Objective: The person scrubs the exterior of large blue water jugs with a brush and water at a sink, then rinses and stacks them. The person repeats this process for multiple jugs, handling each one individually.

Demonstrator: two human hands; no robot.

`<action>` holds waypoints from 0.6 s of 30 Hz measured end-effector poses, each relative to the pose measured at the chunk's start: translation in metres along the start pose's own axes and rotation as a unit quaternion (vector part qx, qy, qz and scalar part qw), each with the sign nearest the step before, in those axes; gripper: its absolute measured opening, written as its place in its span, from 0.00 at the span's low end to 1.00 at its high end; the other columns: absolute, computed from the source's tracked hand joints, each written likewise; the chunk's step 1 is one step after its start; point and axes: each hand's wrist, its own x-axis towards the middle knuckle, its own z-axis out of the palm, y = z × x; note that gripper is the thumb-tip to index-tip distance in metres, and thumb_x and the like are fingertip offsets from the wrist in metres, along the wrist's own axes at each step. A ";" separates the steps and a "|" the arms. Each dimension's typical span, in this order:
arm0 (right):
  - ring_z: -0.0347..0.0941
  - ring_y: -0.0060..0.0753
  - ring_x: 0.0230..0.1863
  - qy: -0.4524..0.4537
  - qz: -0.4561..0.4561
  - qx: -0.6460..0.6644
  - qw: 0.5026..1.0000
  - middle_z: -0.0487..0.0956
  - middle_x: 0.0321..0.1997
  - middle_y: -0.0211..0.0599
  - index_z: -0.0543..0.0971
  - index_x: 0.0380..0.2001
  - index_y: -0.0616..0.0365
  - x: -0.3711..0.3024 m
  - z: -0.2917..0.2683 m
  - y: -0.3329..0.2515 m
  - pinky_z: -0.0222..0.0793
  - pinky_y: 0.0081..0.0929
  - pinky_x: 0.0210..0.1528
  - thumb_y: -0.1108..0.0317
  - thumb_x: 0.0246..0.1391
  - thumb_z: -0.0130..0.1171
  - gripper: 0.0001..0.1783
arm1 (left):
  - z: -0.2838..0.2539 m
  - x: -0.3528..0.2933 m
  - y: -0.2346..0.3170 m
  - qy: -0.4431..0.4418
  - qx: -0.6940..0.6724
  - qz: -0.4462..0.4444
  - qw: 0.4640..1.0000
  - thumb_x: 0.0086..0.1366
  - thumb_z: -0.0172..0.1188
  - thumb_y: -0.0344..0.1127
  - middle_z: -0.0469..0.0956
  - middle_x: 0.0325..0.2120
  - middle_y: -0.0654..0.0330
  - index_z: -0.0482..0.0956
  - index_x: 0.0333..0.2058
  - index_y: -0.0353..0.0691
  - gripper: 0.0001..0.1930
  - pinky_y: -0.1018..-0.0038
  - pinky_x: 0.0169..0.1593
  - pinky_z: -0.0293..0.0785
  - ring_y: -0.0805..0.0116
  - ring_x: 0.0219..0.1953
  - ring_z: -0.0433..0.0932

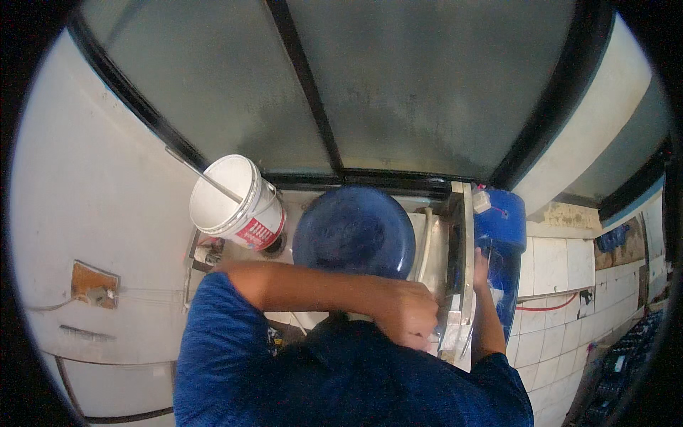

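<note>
My left hand [411, 313] reaches across my body to the right. Its fingers are curled closed beside a metal frame [466, 249]; anything inside them is hidden. On the frame's outer side, my right hand [482, 267] lies against or close to the metal with its fingers stretched upward, next to a blue plastic drum [501, 224]. Beyond my left forearm sits a round dark-blue basin or lid [353, 231]. A pale hose or pipe [424, 245] runs between it and the frame.
At the left, a white bucket [226, 196] with a red label holds a long stick [206, 178]. Framed frosted glass panels [427, 85] rise ahead. A red hose [548, 307] crosses the white tiles at right, and dark crates [629, 363] are stacked at far right.
</note>
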 end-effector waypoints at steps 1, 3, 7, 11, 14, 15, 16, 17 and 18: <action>0.73 0.44 0.29 -0.006 -0.007 -0.004 1.000 0.79 0.26 0.49 0.78 0.25 0.69 -0.005 0.002 -0.011 0.68 0.44 0.40 0.38 0.72 0.36 0.42 | -0.001 -0.014 -0.002 0.082 0.011 0.005 0.997 0.63 0.61 0.50 0.82 0.27 0.49 0.83 0.26 0.39 0.18 0.55 0.42 0.76 0.49 0.32 0.80; 0.78 0.54 0.34 -0.009 -0.023 -0.013 1.000 0.82 0.31 0.57 0.81 0.30 0.71 -0.012 0.002 -0.032 0.70 0.47 0.46 0.37 0.72 0.35 0.44 | -0.006 -0.049 -0.022 0.293 0.104 -0.072 0.948 0.63 0.63 0.49 0.82 0.35 0.50 0.83 0.34 0.41 0.16 0.55 0.47 0.74 0.51 0.40 0.80; 0.79 0.64 0.49 -0.026 0.039 -0.200 0.979 0.82 0.41 0.66 0.83 0.38 0.71 -0.018 -0.008 -0.069 0.69 0.48 0.55 0.38 0.70 0.37 0.42 | -0.026 -0.112 -0.094 0.520 0.121 -0.485 0.693 0.64 0.61 0.59 0.77 0.51 0.46 0.78 0.50 0.37 0.29 0.44 0.63 0.62 0.43 0.59 0.71; 0.79 0.55 0.49 -0.011 0.068 -0.263 0.962 0.82 0.45 0.62 0.81 0.41 0.68 -0.024 -0.020 -0.097 0.71 0.44 0.53 0.50 0.68 0.48 0.28 | -0.025 -0.116 -0.142 0.400 -0.035 -0.579 0.709 0.66 0.55 0.65 0.72 0.59 0.44 0.76 0.55 0.36 0.36 0.33 0.67 0.49 0.42 0.65 0.66; 0.78 0.51 0.44 0.031 -0.003 -0.150 0.988 0.80 0.41 0.55 0.75 0.45 0.64 -0.025 -0.018 -0.082 0.72 0.43 0.51 0.61 0.63 0.53 0.16 | -0.034 -0.076 -0.115 0.390 -0.019 -0.558 0.732 0.66 0.54 0.67 0.69 0.63 0.44 0.74 0.58 0.37 0.37 0.26 0.67 0.38 0.42 0.70 0.61; 0.78 0.50 0.42 0.051 -0.042 -0.100 0.993 0.80 0.40 0.52 0.72 0.47 0.62 -0.024 -0.014 -0.084 0.72 0.42 0.49 0.65 0.61 0.55 0.15 | -0.029 -0.071 -0.116 0.407 0.001 -0.528 0.746 0.66 0.55 0.66 0.68 0.64 0.44 0.74 0.58 0.38 0.37 0.24 0.67 0.35 0.42 0.70 0.60; 0.77 0.48 0.40 0.079 -0.104 -0.112 0.985 0.78 0.38 0.49 0.70 0.47 0.61 -0.015 -0.010 -0.083 0.72 0.41 0.47 0.67 0.61 0.55 0.14 | -0.024 -0.067 -0.115 0.421 0.019 -0.495 0.760 0.65 0.56 0.66 0.67 0.64 0.45 0.73 0.59 0.38 0.37 0.23 0.67 0.32 0.43 0.71 0.58; 0.76 0.45 0.39 0.111 -0.162 -0.125 0.972 0.77 0.37 0.45 0.68 0.48 0.59 -0.004 -0.006 -0.078 0.72 0.40 0.45 0.69 0.60 0.55 0.15 | -0.021 -0.063 -0.110 0.421 0.043 -0.470 0.775 0.65 0.57 0.66 0.68 0.64 0.45 0.73 0.59 0.40 0.37 0.23 0.67 0.34 0.43 0.71 0.59; 0.75 0.42 0.37 0.141 -0.220 -0.139 0.955 0.76 0.36 0.42 0.66 0.49 0.57 0.006 -0.004 -0.073 0.72 0.38 0.42 0.71 0.59 0.55 0.16 | -0.020 -0.059 -0.102 0.420 0.067 -0.444 0.789 0.65 0.58 0.65 0.68 0.64 0.46 0.73 0.59 0.41 0.36 0.24 0.67 0.35 0.44 0.71 0.59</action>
